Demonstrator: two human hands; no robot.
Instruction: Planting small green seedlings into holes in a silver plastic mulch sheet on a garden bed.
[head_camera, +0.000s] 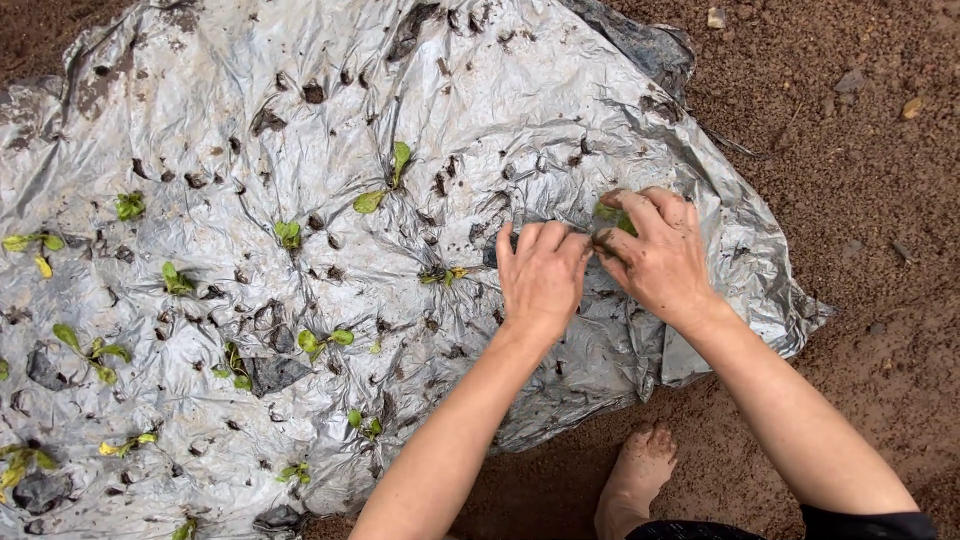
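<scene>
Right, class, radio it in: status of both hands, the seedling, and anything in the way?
Left hand flat on silver plastic sheet. Right hand fingers around green seedling. Soil clumps scattered on sheet; nothing blocking.

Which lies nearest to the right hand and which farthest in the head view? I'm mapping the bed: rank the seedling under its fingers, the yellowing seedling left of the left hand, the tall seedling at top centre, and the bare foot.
1. Seedling under its fingers, touching the right hand.
2. Yellowing seedling, beyond the left hand.
3. Bare foot and tall seedling: too close to call.
</scene>
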